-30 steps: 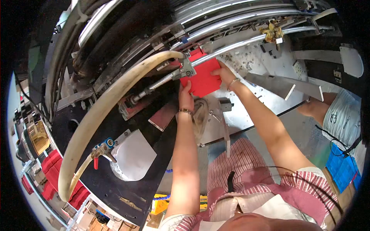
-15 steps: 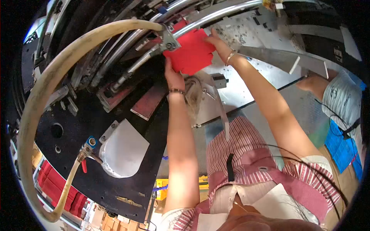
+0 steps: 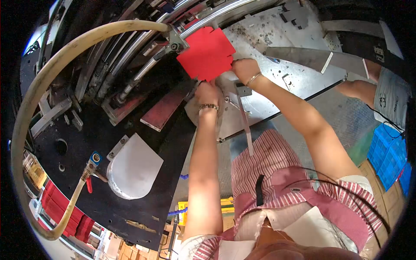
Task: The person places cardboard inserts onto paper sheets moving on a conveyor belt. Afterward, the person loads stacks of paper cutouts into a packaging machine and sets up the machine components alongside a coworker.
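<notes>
A red die-cut sheet [image 3: 207, 54] with notched edges lies flat beside the metal rods of the machine. My left hand [image 3: 207, 92], with a dark beaded bracelet at the wrist, is closed at the sheet's lower edge; its fingertips are partly hidden. At the right edge of the same sheet, my right hand [image 3: 246, 69] has its fingers curled in, and a bangle circles that wrist. Beneath my left hand is a brownish cloth [image 3: 190, 106], mostly covered. A narrow metal bar [image 3: 243, 117] slants just right of it.
A beige hose [image 3: 41, 91] arches over the left side. On the black table [image 3: 151, 212] are a white rounded plate [image 3: 136, 167] and a red-handled valve [image 3: 92, 167]. Metal strips [image 3: 299, 56] jut out at right. Another person's arm [image 3: 357, 89] and blue crates [image 3: 387, 143] are farther right.
Both hands have come nearer my body, from the sheet's sides to its lower and right edges. The red sheet shows slightly farther left, and the view has shifted a little.
</notes>
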The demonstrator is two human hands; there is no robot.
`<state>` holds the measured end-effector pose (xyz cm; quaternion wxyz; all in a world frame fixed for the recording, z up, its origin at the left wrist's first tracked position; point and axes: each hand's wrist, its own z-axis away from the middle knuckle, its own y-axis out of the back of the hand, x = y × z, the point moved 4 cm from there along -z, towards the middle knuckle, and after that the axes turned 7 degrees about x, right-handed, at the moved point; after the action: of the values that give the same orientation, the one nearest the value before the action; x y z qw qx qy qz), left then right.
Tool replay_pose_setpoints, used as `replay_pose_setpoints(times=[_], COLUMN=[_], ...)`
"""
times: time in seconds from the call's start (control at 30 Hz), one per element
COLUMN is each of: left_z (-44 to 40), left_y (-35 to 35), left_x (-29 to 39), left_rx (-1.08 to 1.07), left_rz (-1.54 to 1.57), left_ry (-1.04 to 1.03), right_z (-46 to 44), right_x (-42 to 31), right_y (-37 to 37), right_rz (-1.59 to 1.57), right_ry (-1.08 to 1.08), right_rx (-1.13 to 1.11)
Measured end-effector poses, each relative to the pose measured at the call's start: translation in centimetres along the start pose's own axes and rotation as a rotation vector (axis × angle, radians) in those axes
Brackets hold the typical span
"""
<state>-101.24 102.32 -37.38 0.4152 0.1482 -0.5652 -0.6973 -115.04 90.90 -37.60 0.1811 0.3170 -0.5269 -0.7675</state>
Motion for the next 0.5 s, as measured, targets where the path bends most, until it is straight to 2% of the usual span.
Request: replay_pose_setpoints(times=[0.07, 0.17, 0.23, 0.3, 0.33, 0.4, 0.5], left_z=[-0.1, -0.1, 0.4, 0.2, 0.2, 0.4, 0.4], left_y=[-0.7, 0.2, 1.5, 1.7, 1.7, 1.6, 0.8], left_x=[-0.2, 0.2, 0.8, 0.7, 0.5, 0.3, -0.3], left_rx=[-0.057, -0.007, -0.042, -0.043, -0.047, 0.015, 0.07], left_rz=[-0.093, -0.071, -0.189, -0.194, -0.197, -0.207, -0.212], left_ry=[0.009, 0.038, -0.073, -0.088, -0.103, -0.162, -0.241], right_z=[-0.2, 0.5, 0.3, -0.2, 0.2, 0.8, 1.0], right_x=[0.1, 0.0, 0.5, 0.5, 0.8, 0.7, 0.4], right_y=[-0.4, 0.1, 0.1, -0.2, -0.2, 0.7, 0.5], right_rz=[0.018, 0.011, -0.016, 0.121, 0.119, 0.037, 0.018], right_ry=[0.025, 0.08, 0.111, 0.291, 0.292, 0.441, 0.396], right_rx=[0.038, 0.133, 0.195, 0.176, 0.178, 0.358, 0.305])
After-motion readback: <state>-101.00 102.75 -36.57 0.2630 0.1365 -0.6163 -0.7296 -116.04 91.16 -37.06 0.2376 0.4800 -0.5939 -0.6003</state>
